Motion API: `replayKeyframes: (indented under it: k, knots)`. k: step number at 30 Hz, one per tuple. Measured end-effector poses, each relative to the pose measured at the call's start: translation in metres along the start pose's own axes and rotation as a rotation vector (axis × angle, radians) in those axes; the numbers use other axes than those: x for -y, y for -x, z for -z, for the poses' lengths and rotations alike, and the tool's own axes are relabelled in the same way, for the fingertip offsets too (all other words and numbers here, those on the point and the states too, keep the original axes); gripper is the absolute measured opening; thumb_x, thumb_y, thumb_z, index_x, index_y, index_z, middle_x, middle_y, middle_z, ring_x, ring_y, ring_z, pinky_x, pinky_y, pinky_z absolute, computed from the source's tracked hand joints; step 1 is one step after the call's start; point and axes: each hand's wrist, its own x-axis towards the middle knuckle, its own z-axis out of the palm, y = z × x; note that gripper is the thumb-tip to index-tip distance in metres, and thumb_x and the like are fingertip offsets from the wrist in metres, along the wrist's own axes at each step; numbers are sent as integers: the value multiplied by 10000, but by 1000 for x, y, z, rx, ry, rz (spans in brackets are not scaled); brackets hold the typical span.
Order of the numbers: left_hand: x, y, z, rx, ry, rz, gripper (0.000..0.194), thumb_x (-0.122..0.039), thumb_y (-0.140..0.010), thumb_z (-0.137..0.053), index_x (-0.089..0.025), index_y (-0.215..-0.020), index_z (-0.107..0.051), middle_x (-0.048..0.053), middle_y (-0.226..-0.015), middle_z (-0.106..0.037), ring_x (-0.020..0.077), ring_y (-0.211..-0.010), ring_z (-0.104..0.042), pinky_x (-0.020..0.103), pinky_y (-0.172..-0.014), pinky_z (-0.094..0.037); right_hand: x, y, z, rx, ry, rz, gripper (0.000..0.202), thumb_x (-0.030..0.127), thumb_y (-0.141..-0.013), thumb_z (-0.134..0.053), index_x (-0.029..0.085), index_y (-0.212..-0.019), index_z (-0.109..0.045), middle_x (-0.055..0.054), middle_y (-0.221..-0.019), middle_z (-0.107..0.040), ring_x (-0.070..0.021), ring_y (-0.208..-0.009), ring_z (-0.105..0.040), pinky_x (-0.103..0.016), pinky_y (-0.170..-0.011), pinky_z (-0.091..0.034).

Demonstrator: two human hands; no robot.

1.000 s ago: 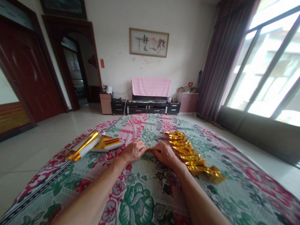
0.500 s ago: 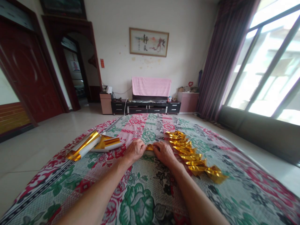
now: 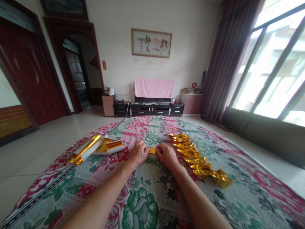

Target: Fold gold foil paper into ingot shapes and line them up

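A small piece of gold foil (image 3: pixel 152 150) spans the gap between my two hands, low over the flowered cloth. My left hand (image 3: pixel 139 152) pinches its left end with curled fingers. At the other end, my right hand (image 3: pixel 166 154) grips the foil, thumb and fingers together. Beside my right forearm runs a slanting row of folded gold foil pieces (image 3: pixel 199 161), several of them overlapping. Left of my hands lie a gold and white foil roll (image 3: pixel 87 148) and curled gold sheets with white backing (image 3: pixel 111 146).
The round table's patterned cloth (image 3: pixel 140 206) spreads under everything. Beyond its far edge stand a low black cabinet (image 3: pixel 140 112) and a screen under a pink cloth (image 3: pixel 154 88). A purple curtain (image 3: pixel 218 63) hangs at the right by the window.
Both hands stay nearly in place on the foil. Slightly more of the gold piece shows between them, and it looks flatter.
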Motion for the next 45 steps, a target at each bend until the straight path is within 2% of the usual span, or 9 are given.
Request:
replayKeyframes:
  k: [4, 7, 13, 20, 25, 30, 38, 45]
  knots:
    - [-1, 0, 3, 16, 27, -53, 122, -194, -795, -482, -173, -756, -595, 37, -769, -591, 163, -793, -535, 287, -755, -412, 2, 2, 2, 14, -16, 31, 134, 186, -777, -498, 189, -773, -632, -29, -735, -586, -126, -682, -535, -211, -635, -370]
    - [3, -1, 6, 82, 79, -123, 166, -194, -808, -476, -194, -808, -642, 35, -838, -617, 163, -848, -545, 296, -807, -410, 2, 2, 4, 35, -31, 75, 192, 200, -811, -471, 196, -734, -647, -35, -737, -580, -129, -711, -537, -217, -665, -385]
    - [15, -1, 13, 196, 135, -237, 177, -220, -776, -543, -222, -885, -682, 27, -925, -618, 149, -887, -553, 276, -828, -417, -5, 2, 4, 58, -95, 134, 176, 132, -732, -528, 201, -790, -679, -33, -761, -601, -148, -796, -544, -232, -722, -411]
    - [7, -1, 18, 168, 71, -310, 269, -238, -878, -390, -194, -860, -655, 39, -866, -626, 152, -874, -555, 305, -841, -412, -4, 4, 5, 0, -111, 136, 162, 132, -707, -546, 194, -803, -661, -32, -778, -579, -143, -751, -542, -242, -712, -420]
    - [4, -1, 17, 76, 138, -260, 279, -239, -892, -355, -171, -867, -625, 50, -865, -631, 145, -862, -564, 274, -816, -432, -1, 3, 6, -92, -221, 179, 156, 153, -768, -490, 183, -785, -642, -30, -789, -612, -136, -751, -559, -236, -722, -419]
    - [-1, 0, 20, 44, 214, -248, 277, -227, -892, -346, -170, -899, -617, 53, -880, -636, 138, -854, -572, 264, -810, -445, -2, 3, 6, -85, -345, 99, 205, 206, -803, -451, 190, -827, -654, -4, -719, -650, -120, -644, -581, -209, -631, -426]
    - [-8, 1, 22, 52, 320, -146, 213, -285, -803, -530, -190, -964, -633, 46, -917, -677, 150, -840, -620, 248, -775, -472, -3, 3, 3, -133, -399, 105, 218, 261, -812, -461, 212, -862, -668, -3, -789, -685, -139, -705, -618, -227, -684, -456]
    - [-11, 2, 24, 68, 390, -24, 201, -278, -781, -556, -200, -931, -664, 12, -842, -706, 132, -731, -641, 215, -684, -472, -1, 2, 3, -140, -404, 115, 216, 262, -823, -468, 219, -883, -670, -6, -823, -691, -138, -732, -625, -228, -704, -463]
